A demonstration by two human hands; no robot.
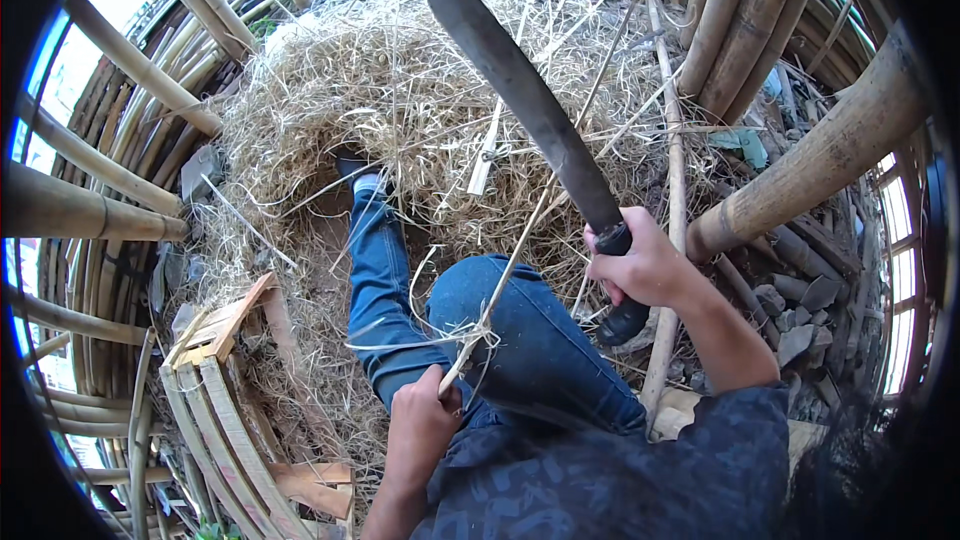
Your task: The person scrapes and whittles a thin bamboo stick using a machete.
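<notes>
My right hand (648, 262) is wrapped round the black handle of a machete (540, 105). Its long, dark, wide-tipped blade points up and to the left, over the straw. Low in the middle, my left hand (424, 418) is closed on the near end of a thin bamboo strip (507, 270). The strip slants up and to the right across my bent knee and passes by the blade. Frayed fibres bunch around a knot (480, 335) on it, just above my fist. The blade's edge and the strip overlap in view; whether they touch I cannot tell.
A deep heap of pale shavings (350, 70) spreads ahead. A slatted wooden crate (225, 440) stands at lower left. Bamboo poles (830, 150) rise on both sides. One long thin pole (672, 200) lies to my right, beside stones (800, 325). My jeans-clad legs (385, 280) stretch forward.
</notes>
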